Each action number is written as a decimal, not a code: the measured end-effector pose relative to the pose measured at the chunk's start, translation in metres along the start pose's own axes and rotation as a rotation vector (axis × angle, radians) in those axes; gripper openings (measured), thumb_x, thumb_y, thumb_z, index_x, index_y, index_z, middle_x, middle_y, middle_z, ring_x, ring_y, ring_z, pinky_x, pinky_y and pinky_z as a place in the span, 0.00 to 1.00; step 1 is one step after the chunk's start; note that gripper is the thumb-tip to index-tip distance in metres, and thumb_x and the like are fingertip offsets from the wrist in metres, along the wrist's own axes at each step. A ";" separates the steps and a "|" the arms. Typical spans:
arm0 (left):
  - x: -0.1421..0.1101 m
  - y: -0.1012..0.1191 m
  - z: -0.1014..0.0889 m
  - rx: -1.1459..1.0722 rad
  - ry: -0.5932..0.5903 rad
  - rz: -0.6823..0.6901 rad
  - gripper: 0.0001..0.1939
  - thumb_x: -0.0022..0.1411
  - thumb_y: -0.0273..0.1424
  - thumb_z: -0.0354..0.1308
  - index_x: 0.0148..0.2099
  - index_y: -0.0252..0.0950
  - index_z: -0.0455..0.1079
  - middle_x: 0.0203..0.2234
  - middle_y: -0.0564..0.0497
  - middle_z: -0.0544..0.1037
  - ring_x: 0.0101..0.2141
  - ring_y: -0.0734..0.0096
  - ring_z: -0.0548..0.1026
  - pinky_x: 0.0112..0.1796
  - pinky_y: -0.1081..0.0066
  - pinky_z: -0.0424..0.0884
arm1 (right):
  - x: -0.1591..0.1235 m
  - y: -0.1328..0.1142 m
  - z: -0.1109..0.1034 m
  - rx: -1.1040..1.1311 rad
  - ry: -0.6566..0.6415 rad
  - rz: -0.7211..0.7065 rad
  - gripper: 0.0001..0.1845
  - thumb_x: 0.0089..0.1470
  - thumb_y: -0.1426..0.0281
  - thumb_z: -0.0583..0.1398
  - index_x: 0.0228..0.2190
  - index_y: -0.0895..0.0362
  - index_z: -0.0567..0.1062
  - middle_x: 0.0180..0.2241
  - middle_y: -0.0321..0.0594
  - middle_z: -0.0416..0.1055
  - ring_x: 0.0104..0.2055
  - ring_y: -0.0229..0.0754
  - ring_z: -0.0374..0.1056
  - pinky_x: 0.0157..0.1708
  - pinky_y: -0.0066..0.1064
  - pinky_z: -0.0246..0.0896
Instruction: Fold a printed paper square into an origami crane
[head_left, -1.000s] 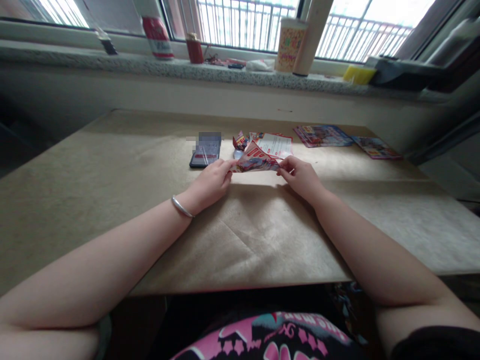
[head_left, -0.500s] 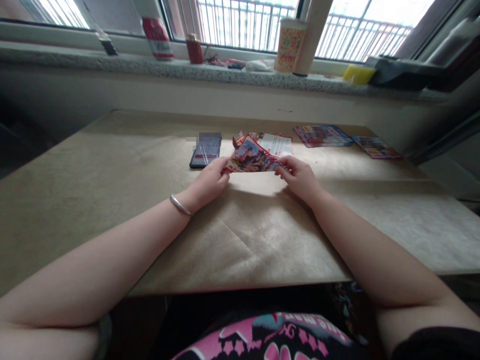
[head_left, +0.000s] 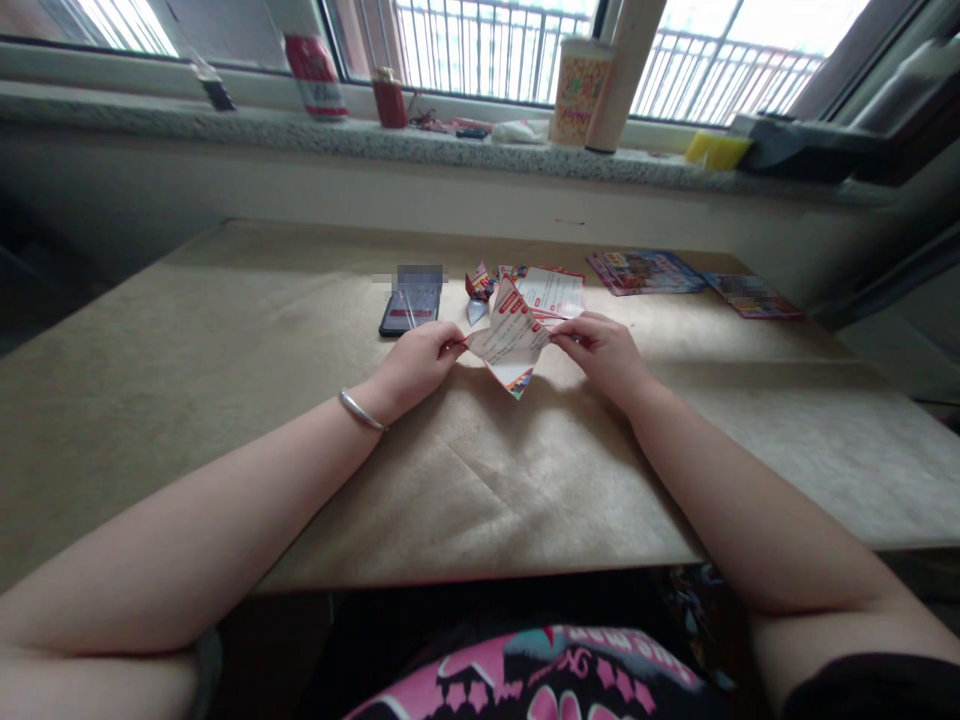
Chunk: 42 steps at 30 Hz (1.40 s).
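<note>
Between my hands a printed paper sheet (head_left: 514, 340) is held by two opposite corners, its white text side with red labels showing and a coloured corner pointing down toward me. My left hand (head_left: 426, 362) pinches the left corner, and my right hand (head_left: 600, 350) pinches the right one. A crease seems to run between the two pinches. Just behind it lies a small folded paper piece (head_left: 480, 283) in red, yellow and silver. Another white printed sheet with red edges (head_left: 559, 290) rests behind my right hand. Left of these, a phone (head_left: 412, 300) lies on the table near my left fingers.
Colourful printed sheets (head_left: 645, 272) lie at the back right, with a smaller stack (head_left: 754, 294) beside them. On the windowsill (head_left: 450, 145) stand a red can (head_left: 315, 75), a red bottle (head_left: 389, 98), a patterned paper cup (head_left: 579, 92) and a yellow object (head_left: 718, 150).
The sheet in my hands has turned from its colourful picture side to its white text side, with one corner now hanging toward me. The folded piece behind it shows more.
</note>
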<state>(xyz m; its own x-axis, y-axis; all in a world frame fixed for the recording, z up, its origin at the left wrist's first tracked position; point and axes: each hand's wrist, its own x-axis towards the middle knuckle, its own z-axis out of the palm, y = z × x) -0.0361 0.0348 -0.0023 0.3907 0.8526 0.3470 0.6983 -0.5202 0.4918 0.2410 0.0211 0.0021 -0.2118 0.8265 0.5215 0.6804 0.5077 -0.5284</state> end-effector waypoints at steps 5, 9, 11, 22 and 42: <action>-0.001 0.002 0.000 0.024 -0.012 0.064 0.12 0.63 0.36 0.50 0.36 0.35 0.71 0.30 0.49 0.74 0.31 0.68 0.70 0.33 0.70 0.66 | -0.001 -0.002 0.005 0.091 -0.051 0.044 0.08 0.53 0.64 0.61 0.31 0.54 0.79 0.31 0.39 0.73 0.30 0.38 0.66 0.33 0.31 0.63; -0.002 0.006 -0.001 -0.035 0.021 0.054 0.10 0.62 0.32 0.51 0.37 0.34 0.72 0.33 0.49 0.74 0.32 0.70 0.71 0.34 0.71 0.68 | -0.002 0.000 0.013 0.380 -0.105 0.257 0.11 0.52 0.61 0.61 0.32 0.56 0.77 0.29 0.39 0.76 0.29 0.38 0.71 0.29 0.30 0.65; -0.002 0.008 -0.001 -0.094 0.039 0.015 0.08 0.60 0.29 0.51 0.38 0.34 0.71 0.34 0.49 0.75 0.32 0.71 0.72 0.34 0.72 0.70 | -0.003 0.000 0.016 0.468 -0.115 0.338 0.12 0.51 0.60 0.62 0.32 0.56 0.75 0.27 0.38 0.76 0.28 0.38 0.72 0.26 0.28 0.65; -0.005 0.016 0.006 -0.452 0.050 -0.101 0.09 0.59 0.34 0.58 0.39 0.34 0.68 0.35 0.48 0.77 0.36 0.69 0.77 0.39 0.68 0.75 | -0.003 -0.012 0.025 0.521 -0.131 0.370 0.11 0.47 0.61 0.64 0.30 0.55 0.74 0.26 0.35 0.75 0.27 0.37 0.71 0.29 0.30 0.68; -0.003 0.016 0.017 -0.690 0.181 0.028 0.07 0.66 0.34 0.51 0.42 0.36 0.58 0.40 0.49 0.72 0.34 0.76 0.75 0.34 0.72 0.75 | -0.002 -0.019 0.031 0.577 -0.068 0.429 0.05 0.49 0.69 0.62 0.30 0.55 0.70 0.32 0.37 0.75 0.31 0.37 0.72 0.32 0.31 0.71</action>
<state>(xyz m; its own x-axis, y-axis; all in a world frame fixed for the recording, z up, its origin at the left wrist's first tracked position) -0.0157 0.0247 -0.0087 0.2555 0.8479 0.4646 0.1270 -0.5058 0.8532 0.2073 0.0170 -0.0097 -0.0647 0.9856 0.1561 0.2384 0.1672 -0.9567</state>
